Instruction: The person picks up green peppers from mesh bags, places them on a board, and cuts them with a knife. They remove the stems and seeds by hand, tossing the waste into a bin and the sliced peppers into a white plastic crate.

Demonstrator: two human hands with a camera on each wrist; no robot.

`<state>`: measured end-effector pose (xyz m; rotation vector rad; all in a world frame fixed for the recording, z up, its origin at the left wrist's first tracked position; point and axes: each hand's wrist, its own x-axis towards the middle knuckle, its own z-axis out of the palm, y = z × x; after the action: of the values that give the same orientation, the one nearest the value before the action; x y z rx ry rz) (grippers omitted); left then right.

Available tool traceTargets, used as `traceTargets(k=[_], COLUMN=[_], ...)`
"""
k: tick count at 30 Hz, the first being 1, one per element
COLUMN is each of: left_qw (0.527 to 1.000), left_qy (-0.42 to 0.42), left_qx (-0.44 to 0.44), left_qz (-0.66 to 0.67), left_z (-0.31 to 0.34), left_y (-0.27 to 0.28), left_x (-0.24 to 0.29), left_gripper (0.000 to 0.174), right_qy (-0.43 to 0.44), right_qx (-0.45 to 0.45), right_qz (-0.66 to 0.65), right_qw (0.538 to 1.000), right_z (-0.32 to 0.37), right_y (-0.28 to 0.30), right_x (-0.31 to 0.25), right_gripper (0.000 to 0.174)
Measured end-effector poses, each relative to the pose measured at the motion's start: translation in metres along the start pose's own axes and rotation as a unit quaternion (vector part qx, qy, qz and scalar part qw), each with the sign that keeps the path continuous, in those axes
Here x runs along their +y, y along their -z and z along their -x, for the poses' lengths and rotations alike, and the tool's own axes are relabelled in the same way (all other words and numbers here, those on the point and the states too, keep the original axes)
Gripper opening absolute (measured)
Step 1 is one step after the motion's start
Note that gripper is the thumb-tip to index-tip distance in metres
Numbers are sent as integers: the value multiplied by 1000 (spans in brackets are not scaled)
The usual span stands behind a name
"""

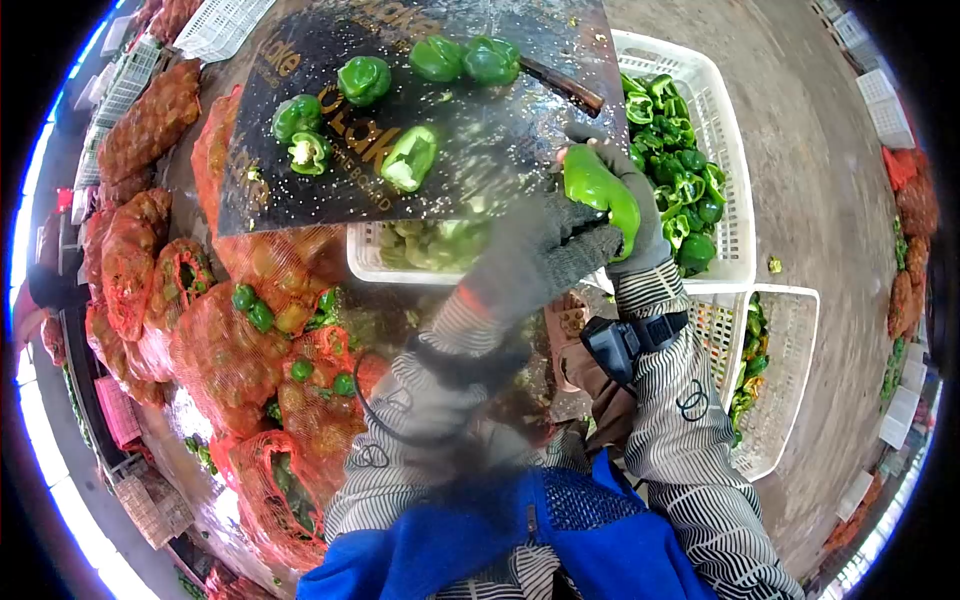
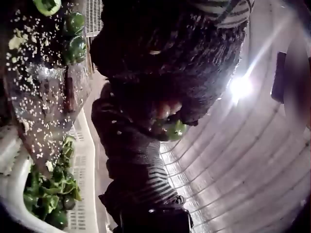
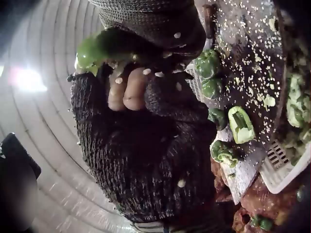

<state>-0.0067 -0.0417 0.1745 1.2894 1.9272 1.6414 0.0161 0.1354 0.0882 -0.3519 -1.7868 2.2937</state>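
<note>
In the head view a green bell pepper (image 1: pixel 598 190) is held between both gloved hands, over the right edge of the dark board (image 1: pixel 330 205). My right hand (image 1: pixel 645 200) grips it from the right side; bare fingertips (image 3: pixel 133 90) show past its glove in the right wrist view. The left hand (image 1: pixel 540 245), blurred, holds the lower left of the pepper, its fingers crossing it. In the left wrist view most of the pepper is hidden behind the left glove (image 2: pixel 170 63). On the board lie several whole peppers (image 1: pixel 364 80), a cut pepper half (image 1: pixel 410 158) and a pepper top (image 1: pixel 309 152).
A knife (image 1: pixel 575 90) with a brown handle rests near the board's right edge, among scattered seeds. Right of the board stands a white crate (image 1: pixel 740 180) of cut peppers; another crate (image 1: pixel 790 400) is nearer me. Red mesh sacks (image 1: pixel 225 350) fill the left side.
</note>
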Motion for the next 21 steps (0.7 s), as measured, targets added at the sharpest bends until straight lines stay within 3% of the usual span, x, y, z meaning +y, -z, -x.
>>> traceTargets(k=[2, 3, 4, 5, 6, 7, 9, 10, 11, 13, 14, 15, 17, 18, 19, 21], left_qw=[993, 993, 987, 939, 939, 941, 914, 949, 949, 988, 988, 990, 994, 983, 983, 921], left_qy=[84, 81, -15, -109, -54, -58, -83, -66, -63, 35, 40, 38, 35, 112, 113, -106], left_qx=[53, 53, 135, 211, 138, 139, 123, 106, 108, 82, 85, 70, 36, -31, -30, -35], left_qz=[70, 72, -91, -249, -309, -304, -378, -290, -291, -123, -123, -115, -97, -143, -145, -373], left_z=[1, 2, 4, 7, 11, 10, 8, 7, 6, 8, 8, 8, 6, 9, 14, 22], left_y=[2, -1, -5, -9, -3, 0, 4, 2, 0, -4, -5, -7, -10, -10, -15, -21], left_x=[24, 17, 6, -3, -2, -2, 0, 2, 4, 6, 4, 1, -8, -21, -39, -64], left_gripper=[27, 27, 27, 27, 26, 26, 29, 29, 29, 31, 31, 32, 34, 32, 32, 33], right_qy=[28, 56, 3, -17, -15, -13, 8, -17, -43, 5, 40, 58, -9, 14, 38, -13], right_qx=[-2, -6, 16, 9, -30, -71, 5, 0, -5, 40, 7, -66, 35, 36, 37, 26], right_qz=[-2, -7, -47, -232, -317, -398, -311, -279, -249, -153, -73, -101, -128, -100, -73, -127], right_qw=[1000, 998, 999, 972, 948, 915, 950, 960, 967, 987, 996, 991, 991, 994, 996, 992], right_z=[14, 18, 17, 12, 14, 16, 20, 20, 20, 26, 26, 26, 29, 28, 27, 28], right_y=[-7, -11, -11, -5, -1, 4, 1, 4, 6, -6, 0, -6, -10, -9, -9, -12], right_x=[-33, -52, -62, -59, -62, -65, -70, -68, -64, -58, -40, -50, -29, -24, -21, -32], right_gripper=[31, 33, 38, 41, 38, 34, 30, 29, 27, 44, 38, 35, 34, 35, 35, 35])
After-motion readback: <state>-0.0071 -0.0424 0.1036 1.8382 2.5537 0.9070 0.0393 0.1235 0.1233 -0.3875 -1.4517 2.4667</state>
